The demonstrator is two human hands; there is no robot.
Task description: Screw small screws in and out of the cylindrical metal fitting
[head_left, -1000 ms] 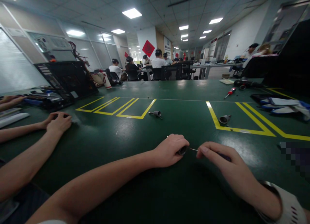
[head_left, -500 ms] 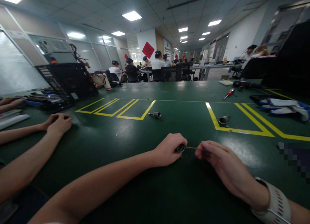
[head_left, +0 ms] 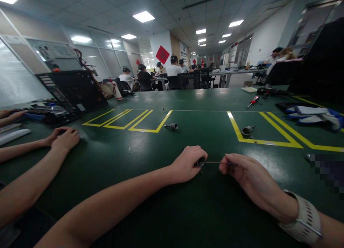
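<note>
My left hand is closed around a cup-shaped metal part, its round open end facing right. My fingers cover the rest of that part. Between thumb and fingers, my right hand pinches a thin-shafted metal tool. The shaft lies level, with its tip at the mouth of the metal part; how far inside it reaches is hidden. A tiny ring-like piece rests on the table just below my left fingertips. Two similar metal cups with stems lie farther off, one left of centre, another on the right.
Yellow tape outlines mark the green table. At the right are a red-handled screwdriver, gloves and a dark power tool. A co-worker's hands are at the left, near a black computer case.
My right hand has shifted slightly right, baring more of the tool's shaft. My left hand keeps its hold on the metal part. The view has tilted slightly.
</note>
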